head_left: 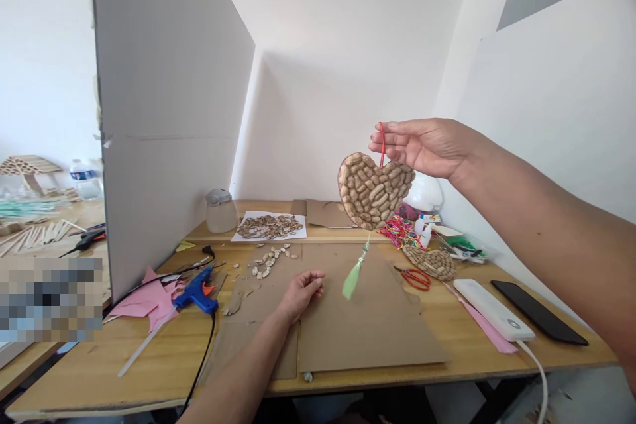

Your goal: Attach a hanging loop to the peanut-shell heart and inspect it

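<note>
My right hand [427,146] is raised and pinches a red cord loop [382,146] between its fingers. From the loop hangs a heart-shaped ornament [375,192] covered with unshelled peanuts, and a pale green tassel [353,278] dangles below it above the cardboard. My left hand [301,295] rests on the cardboard [358,338], fingers loosely bent and slightly apart, with nothing visible in them. Another peanut-covered piece [431,262] lies on the table to the right, beside red-handled scissors [416,279].
At left, a blue glue gun [199,291] lies by pink paper [149,301]. Shells [271,226] cover a white sheet near a jar [221,212]. A white power bank-like block [491,308] and a black phone-like slab [536,311] lie at right. A grey partition [169,93] stands left.
</note>
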Demonstrator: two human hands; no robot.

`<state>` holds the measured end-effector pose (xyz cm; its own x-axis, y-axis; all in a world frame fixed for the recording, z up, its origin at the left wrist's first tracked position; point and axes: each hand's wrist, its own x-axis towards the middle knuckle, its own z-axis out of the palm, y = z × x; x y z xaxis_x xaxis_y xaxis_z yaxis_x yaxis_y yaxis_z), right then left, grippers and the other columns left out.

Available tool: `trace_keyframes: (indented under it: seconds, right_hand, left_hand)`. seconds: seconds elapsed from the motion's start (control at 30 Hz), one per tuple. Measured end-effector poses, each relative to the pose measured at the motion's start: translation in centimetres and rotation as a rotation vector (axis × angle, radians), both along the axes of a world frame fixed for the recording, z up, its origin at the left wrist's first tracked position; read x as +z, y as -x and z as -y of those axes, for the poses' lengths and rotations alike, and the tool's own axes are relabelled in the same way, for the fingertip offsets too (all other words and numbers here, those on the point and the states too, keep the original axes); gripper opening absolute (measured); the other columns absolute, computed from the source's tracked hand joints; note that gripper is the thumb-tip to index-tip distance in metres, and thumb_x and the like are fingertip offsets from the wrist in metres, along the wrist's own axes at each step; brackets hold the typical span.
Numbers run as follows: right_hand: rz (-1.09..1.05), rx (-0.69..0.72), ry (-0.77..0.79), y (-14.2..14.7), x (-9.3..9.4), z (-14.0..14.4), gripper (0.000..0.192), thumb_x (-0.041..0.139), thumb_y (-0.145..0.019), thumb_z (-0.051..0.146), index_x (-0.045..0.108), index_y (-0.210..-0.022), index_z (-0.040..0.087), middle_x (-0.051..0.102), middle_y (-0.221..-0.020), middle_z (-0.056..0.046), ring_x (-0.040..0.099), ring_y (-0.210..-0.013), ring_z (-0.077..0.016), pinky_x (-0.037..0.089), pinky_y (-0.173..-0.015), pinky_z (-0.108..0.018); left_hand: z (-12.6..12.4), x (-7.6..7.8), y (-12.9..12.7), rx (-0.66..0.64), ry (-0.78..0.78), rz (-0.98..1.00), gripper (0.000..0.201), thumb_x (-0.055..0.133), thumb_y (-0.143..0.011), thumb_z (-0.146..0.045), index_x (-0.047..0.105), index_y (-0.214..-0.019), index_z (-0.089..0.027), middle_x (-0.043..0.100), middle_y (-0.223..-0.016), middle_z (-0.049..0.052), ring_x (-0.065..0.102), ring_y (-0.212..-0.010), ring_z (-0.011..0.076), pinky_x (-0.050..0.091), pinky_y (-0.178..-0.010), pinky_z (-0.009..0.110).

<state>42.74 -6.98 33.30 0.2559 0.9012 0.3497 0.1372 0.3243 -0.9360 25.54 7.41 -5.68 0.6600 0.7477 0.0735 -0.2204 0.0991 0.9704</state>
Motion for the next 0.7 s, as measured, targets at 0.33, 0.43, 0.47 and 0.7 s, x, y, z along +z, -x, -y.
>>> trace_keyframes:
  seconds: [0.33,0.43,0.47,0.7]
  right_hand:
    - [-0.056,-0.095,-0.017,1.6,1.0,0.4,0.013,0.059,-0.088,0.005,0.064,-0.078,0.012,0.065,-0.082,-0.009,0.066,-0.087,-0.0165,0.057,-0.064,-0.019]
    - [-0.043,-0.158,0.02,1.9,1.2,0.0,0.019,0.056,-0.091,0.007,0.061,-0.074,0.013,0.063,-0.077,-0.008,0.066,-0.079,-0.0146,0.054,-0.06,-0.018]
    - [-0.022,-0.17,0.036,1.9,1.3,-0.2,0.02,0.056,-0.092,0.008,0.06,-0.073,0.013,0.063,-0.075,-0.007,0.066,-0.077,-0.0142,0.054,-0.059,-0.019]
    - [0.391,-0.31,0.147,1.2,1.2,-1.2,0.018,0.069,-0.081,0.01,0.06,-0.066,0.015,0.064,-0.074,-0.008,0.063,-0.064,-0.0155,0.044,-0.05,-0.026]
  left_hand:
    - [0.1,0.0,0.0,0.013,0.014,0.009,0.052,0.08,-0.066,-0.049,0.065,-0.101,-0.013,0.065,-0.075,0.001,0.058,-0.065,0.0091,0.047,-0.063,0.021]
    - [0.0,0.0,0.0,0.012,0.017,0.012,0.054,0.08,-0.066,-0.05,0.065,-0.102,-0.013,0.065,-0.077,0.002,0.058,-0.066,0.009,0.047,-0.063,0.021]
    - [0.0,0.0,0.0,0.011,0.017,0.013,0.054,0.08,-0.066,-0.05,0.065,-0.102,-0.013,0.066,-0.078,0.002,0.059,-0.066,0.009,0.047,-0.063,0.021]
    - [0.0,0.1,0.2,0.004,0.015,0.018,0.053,0.079,-0.067,-0.049,0.065,-0.103,-0.013,0.065,-0.076,0.001,0.058,-0.065,0.0085,0.047,-0.063,0.02]
